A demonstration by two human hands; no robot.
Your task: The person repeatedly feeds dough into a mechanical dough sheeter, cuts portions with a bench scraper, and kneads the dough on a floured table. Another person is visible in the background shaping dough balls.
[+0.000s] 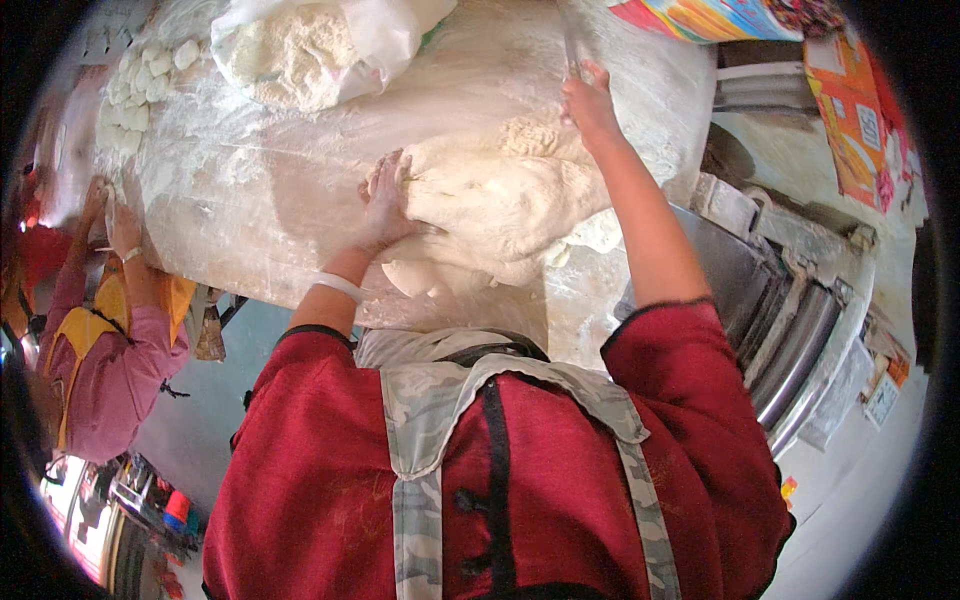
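Note:
A large mass of pale dough (495, 202) lies on the floured work table (315, 225) in front of me. My left hand (388, 196) rests with its fingers spread against the left end of the dough. Above the dough's upper right part, my right hand (589, 105) is closed around the handle of a long metal blade (570, 45), blurred, that points away from me. A rougher lump of dough (532, 137) sits along the far edge of the mass. A pale flap of dough (409, 277) sticks out on the near side.
An open white bag of flour (300, 56) stands at the far side. Small dough pieces (139, 90) lie at the far left, near a co-worker's hands (120, 221). A metal machine with rollers (787, 337) stands on the right. A colourful striped bag (705, 19) is at the far right.

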